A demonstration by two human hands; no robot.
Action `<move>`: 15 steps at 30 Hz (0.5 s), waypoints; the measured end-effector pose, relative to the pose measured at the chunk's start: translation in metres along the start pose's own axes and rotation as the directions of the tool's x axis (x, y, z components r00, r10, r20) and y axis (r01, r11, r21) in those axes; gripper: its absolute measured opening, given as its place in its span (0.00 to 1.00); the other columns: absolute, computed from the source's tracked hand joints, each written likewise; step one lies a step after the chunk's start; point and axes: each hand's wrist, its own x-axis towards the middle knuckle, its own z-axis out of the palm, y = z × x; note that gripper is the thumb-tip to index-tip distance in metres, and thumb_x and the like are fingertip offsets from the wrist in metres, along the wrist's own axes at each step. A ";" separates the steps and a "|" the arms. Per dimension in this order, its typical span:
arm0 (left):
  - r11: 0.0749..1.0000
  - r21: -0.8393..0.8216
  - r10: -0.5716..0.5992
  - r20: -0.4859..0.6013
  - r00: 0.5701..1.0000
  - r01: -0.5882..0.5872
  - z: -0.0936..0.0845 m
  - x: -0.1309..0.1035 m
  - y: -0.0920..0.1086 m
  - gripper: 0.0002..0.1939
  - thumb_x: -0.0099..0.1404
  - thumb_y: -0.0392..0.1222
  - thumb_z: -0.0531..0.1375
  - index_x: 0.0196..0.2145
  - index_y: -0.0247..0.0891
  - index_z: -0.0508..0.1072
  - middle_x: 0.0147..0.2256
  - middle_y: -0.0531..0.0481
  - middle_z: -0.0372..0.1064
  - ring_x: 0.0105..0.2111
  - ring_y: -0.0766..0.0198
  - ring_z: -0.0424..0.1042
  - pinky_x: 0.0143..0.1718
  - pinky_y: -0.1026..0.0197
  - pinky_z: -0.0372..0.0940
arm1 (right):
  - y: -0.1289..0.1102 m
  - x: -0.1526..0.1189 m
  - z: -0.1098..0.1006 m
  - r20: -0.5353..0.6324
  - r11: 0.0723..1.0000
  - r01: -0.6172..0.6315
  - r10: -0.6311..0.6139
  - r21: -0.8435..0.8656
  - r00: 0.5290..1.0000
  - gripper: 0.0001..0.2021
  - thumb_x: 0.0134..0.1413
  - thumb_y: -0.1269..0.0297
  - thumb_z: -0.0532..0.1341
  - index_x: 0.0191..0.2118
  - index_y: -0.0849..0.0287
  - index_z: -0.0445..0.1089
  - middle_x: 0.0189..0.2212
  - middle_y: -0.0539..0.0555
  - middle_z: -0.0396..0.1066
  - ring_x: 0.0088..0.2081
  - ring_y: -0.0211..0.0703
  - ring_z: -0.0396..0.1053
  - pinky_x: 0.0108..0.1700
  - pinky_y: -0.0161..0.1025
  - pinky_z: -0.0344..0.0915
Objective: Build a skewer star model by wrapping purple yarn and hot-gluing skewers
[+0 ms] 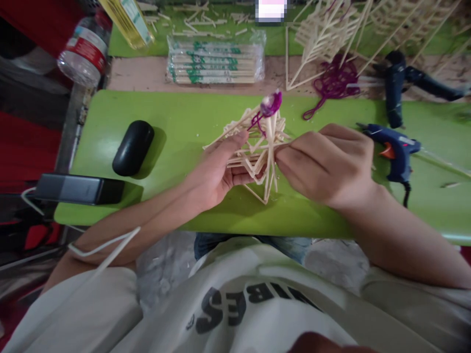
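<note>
A small framework of thin wooden sticks [253, 164] is held above the green table, with purple yarn [271, 104] bunched at its top. My left hand [221, 169] grips the framework from the left, thumb on top and fingers underneath. On the other side, my right hand [327, 164] is closed in a pinch on a thin wooden stick [281, 145] that lies across the framework's upright sticks. The pinching fingertips are partly hidden. A blue glue gun [395, 147] with an orange trigger lies right of my right hand.
A black mouse [133, 148] and a dark power bank [79, 189] lie at left. Wrapped chopsticks [217, 61] lie beyond the framework. Farther right are a second glue gun [395, 88], loose purple yarn [336, 81] and a larger stick structure [327, 34]. A plastic bottle [86, 51] stands at upper left.
</note>
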 end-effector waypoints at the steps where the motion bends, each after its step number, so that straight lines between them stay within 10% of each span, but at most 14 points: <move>1: 1.000 0.007 0.001 0.001 1.000 -0.001 0.000 -0.001 0.000 0.28 0.82 0.64 0.70 0.63 0.38 0.79 0.37 0.47 0.88 0.33 0.59 0.89 0.36 0.60 0.86 | 0.001 0.000 0.000 0.011 1.000 -0.001 0.001 0.010 1.000 0.15 0.81 0.63 0.59 0.37 0.50 0.78 0.32 0.53 0.77 0.29 0.44 0.61 0.37 0.49 0.61; 15: 0.997 0.003 0.073 -0.024 0.997 -0.073 -0.008 0.003 -0.004 0.30 0.78 0.64 0.74 0.63 0.40 0.80 0.41 0.46 0.90 0.37 0.58 0.90 0.39 0.60 0.87 | 0.015 0.000 -0.009 -0.049 0.993 0.022 -0.016 0.116 0.999 0.08 0.74 0.72 0.55 0.44 0.50 0.66 0.39 0.55 0.77 0.32 0.48 0.63 0.43 0.52 0.63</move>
